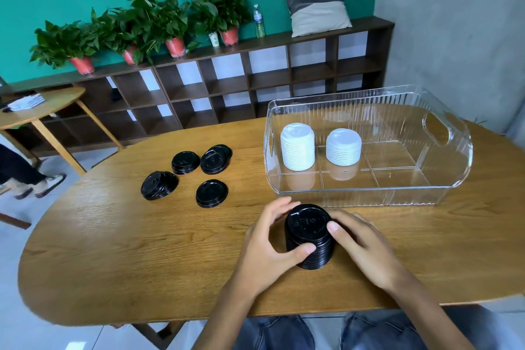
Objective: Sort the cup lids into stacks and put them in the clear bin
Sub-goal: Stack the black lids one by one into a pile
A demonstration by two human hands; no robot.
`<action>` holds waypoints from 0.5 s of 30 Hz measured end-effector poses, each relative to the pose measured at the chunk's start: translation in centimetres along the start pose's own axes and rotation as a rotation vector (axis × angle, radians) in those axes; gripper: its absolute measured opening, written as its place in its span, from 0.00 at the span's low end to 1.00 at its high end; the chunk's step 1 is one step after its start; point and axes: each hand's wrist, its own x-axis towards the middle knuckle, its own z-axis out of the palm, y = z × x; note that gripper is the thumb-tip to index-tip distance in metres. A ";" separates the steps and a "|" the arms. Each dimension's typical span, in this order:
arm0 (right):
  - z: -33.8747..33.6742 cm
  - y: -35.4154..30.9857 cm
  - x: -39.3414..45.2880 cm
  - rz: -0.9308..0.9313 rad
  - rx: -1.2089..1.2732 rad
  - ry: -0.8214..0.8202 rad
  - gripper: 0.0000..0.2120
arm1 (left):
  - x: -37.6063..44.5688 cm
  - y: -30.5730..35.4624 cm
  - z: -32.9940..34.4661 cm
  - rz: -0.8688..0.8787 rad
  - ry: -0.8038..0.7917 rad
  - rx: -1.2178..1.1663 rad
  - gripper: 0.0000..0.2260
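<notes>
Head view: a black lid stack [309,236] is gripped by the left hand [270,244] and right hand [360,247], fingers curled around it. It is best squared up evenly before being lifted into the clear bin [443,187].

A wooden table [119,241] with visible grain and a soft satin sheen carries a stack of black lids [309,239] of glossy plastic, their tops embossed and catching light. Loose black lids [211,192] nearby share the same shiny finish. The clear bin [443,167] is transparent, ribbed plastic with bright reflections along its walls; the white lids [297,148] inside look matt and smooth. Behind, a dark wood shelf [270,77] has a dull finish, and a cushion [318,7] appears to be cloth.
</notes>
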 end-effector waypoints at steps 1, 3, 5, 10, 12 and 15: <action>0.0 0.0 0.0 0.002 0.005 0.003 0.24 | 0.0 -0.1 0.0 -0.002 0.002 -0.005 0.35; 0.1 0.0 0.0 0.005 0.009 0.015 0.23 | -0.1 -0.1 0.0 -0.003 0.003 -0.011 0.35; 0.1 -0.1 0.0 0.001 0.008 0.025 0.21 | -0.3 -0.2 0.2 0.001 0.005 -0.011 0.34; 0.1 -0.4 -0.1 -0.031 -0.009 0.032 0.21 | -0.8 -0.4 0.4 -0.011 0.021 -0.025 0.34; 0.1 -0.5 -0.1 -0.038 -0.007 0.027 0.20 | -0.9 -0.5 0.5 -0.016 0.006 -0.028 0.34; 0.0 -0.4 -0.1 -0.036 -0.018 0.021 0.20 | -1.2 -0.6 0.6 -0.026 -0.029 -0.033 0.33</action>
